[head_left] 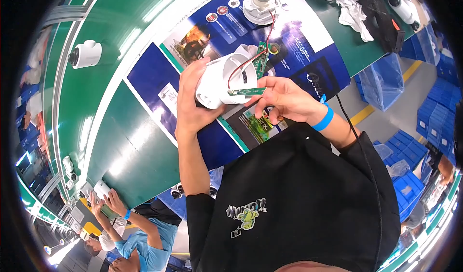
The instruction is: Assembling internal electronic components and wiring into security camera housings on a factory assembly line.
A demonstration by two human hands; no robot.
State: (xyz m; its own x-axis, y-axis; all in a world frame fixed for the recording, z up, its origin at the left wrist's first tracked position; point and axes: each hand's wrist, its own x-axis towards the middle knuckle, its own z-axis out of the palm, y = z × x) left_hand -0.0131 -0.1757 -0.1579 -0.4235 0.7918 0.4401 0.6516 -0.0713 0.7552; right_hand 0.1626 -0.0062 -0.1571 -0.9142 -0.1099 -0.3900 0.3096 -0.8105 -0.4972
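My left hand (189, 110) is wrapped round a white rounded plastic camera housing (210, 81), its open side facing up and to the right. In my right hand (292, 100), thumb and fingers pinch the end of a narrow green circuit board (250, 92) at the housing's near rim. A second green circuit board (262, 63) stands at the housing's right side, with red and dark wires attached. Thin wires run from there to a round white part (262, 4) lying farther back on the printed sheet (226, 28).
A white camera (88, 55) sits at the left on the green table (130, 141). Crumpled white tissue (353, 18), a black cloth-like item (378, 11) and more white cameras lie at the back right. Blue bins (410, 190) stand right. A co-worker (149, 238) handles a white part lower left.
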